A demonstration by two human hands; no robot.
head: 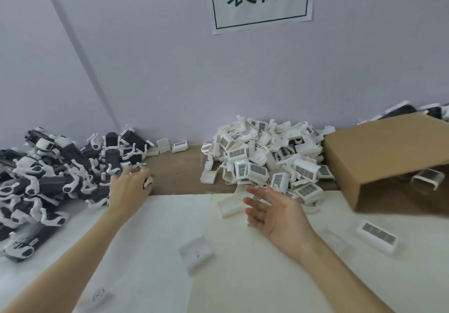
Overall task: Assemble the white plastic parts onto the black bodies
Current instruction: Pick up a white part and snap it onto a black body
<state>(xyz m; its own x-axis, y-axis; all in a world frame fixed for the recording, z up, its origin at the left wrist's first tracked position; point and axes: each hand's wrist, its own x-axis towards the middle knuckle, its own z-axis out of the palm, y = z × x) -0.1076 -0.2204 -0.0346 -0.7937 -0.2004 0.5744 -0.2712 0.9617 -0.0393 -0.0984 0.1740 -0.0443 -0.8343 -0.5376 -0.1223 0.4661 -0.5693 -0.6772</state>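
White bench [150, 239]; left hand [128, 186] at black bodies' [56, 179] edge.

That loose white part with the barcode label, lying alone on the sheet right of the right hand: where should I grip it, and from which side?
Likely across its two long side walls, coming straight down from above. The white labelled part lies flat and alone on the white sheet, label up, nothing against its sides. The open right hand is nearest; the left hand is at the black bodies.
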